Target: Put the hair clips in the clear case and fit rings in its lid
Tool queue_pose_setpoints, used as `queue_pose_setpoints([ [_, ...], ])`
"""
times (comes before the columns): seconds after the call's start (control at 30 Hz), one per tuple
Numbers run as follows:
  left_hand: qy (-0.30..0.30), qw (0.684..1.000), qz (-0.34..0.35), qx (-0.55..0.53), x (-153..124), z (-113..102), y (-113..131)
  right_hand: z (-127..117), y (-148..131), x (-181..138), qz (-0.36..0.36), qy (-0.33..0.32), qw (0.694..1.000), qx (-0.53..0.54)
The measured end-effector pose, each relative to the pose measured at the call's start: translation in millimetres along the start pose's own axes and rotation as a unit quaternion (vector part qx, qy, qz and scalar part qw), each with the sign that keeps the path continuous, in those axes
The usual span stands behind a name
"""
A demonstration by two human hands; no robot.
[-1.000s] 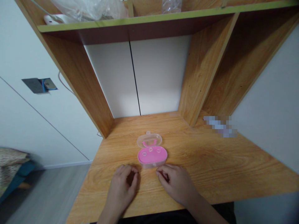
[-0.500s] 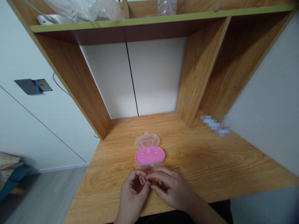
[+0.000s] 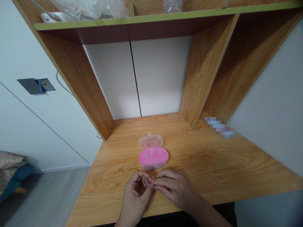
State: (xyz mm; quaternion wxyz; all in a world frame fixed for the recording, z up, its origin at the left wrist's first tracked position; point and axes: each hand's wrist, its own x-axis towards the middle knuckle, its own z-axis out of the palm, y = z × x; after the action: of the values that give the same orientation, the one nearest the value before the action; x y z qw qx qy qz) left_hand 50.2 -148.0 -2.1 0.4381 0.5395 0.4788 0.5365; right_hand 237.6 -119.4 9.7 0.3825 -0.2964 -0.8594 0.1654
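A small oval pink case lies open on the wooden desk, its clear lid folded back behind it. Small clear rings sit on the pink tray. Just in front of the case my left hand and my right hand meet at the fingertips. Both are curled into a pinch around something tiny between them, which I cannot make out.
The desk sits in a wooden alcove with side panels and an upper shelf holding a clear plastic bag. A small blurred object lies at the back right of the desk. Grey floor lies to the left.
A second ago my hands rested apart on the desk; they came together in front of the case and now pinch fingertip to fingertip. The case has not moved.
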Motion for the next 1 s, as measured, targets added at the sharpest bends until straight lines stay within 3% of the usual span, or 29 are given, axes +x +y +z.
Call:
queue_pose_setpoints([
  [0.13, -0.001, 1.000, -0.005, -0.008, -1, -1, -1, 3, 2, -2, 0.002, 0.030, 0.999, 0.019],
  [0.4, 0.011, 0.999, -0.008, -0.038, -1, -2, -5, 3, 0, -2, 0.025, 0.029, 0.999, 0.031],
  [1.0, 0.012, 0.999, -0.021, -0.034, 2, -3, -12, 6, 4, -2, -0.003, 0.068, 0.997, 0.027],
])
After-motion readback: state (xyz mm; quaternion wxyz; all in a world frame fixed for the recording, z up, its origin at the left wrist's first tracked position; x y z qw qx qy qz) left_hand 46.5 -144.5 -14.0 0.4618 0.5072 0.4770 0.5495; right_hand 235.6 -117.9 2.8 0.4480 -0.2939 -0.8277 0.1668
